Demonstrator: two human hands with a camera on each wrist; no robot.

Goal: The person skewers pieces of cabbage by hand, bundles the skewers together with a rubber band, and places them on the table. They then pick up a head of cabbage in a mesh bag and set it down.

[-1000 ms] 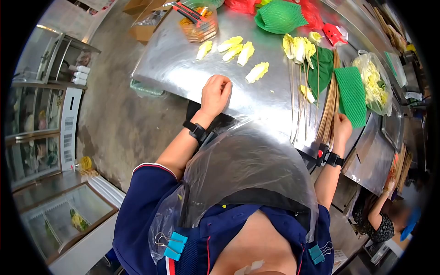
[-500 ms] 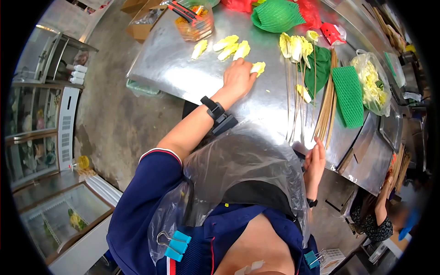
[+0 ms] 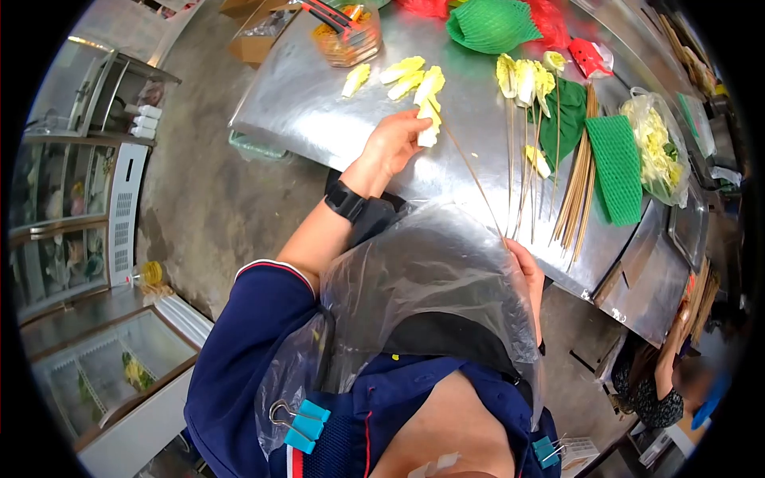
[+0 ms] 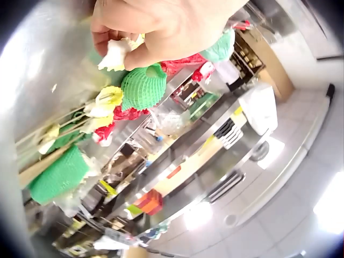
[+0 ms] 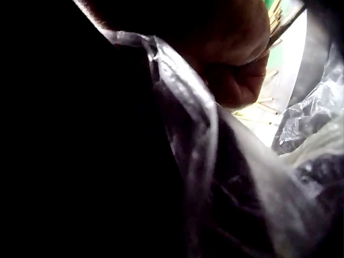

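My left hand (image 3: 394,142) pinches a small yellow-white cabbage leaf (image 3: 429,126) above the metal table; the left wrist view shows the leaf's pale end (image 4: 114,55) between thumb and fingers. Near the table's front edge, my right hand (image 3: 527,271) pinches the lower end of a thin wooden skewer (image 3: 476,177), whose upper end reaches the leaf. Several loose cabbage leaves (image 3: 403,70) lie beyond the left hand. To the right, skewers with leaves (image 3: 526,83) on their tips lie on the table, beside a bundle of bare skewers (image 3: 577,191). The right wrist view is mostly dark.
A clear tub (image 3: 351,46) with red-handled tools stands at the back left of the table (image 3: 295,103). Green foam netting (image 3: 613,171) and a plastic bag of leaves (image 3: 653,143) lie at the right. Another person's arm (image 3: 673,334) is at the far right.
My left hand reached forward to the nearest leaf, then drew back with it lifted. My right hand left the skewer bundle and now holds a single skewer, angled towards the leaf.
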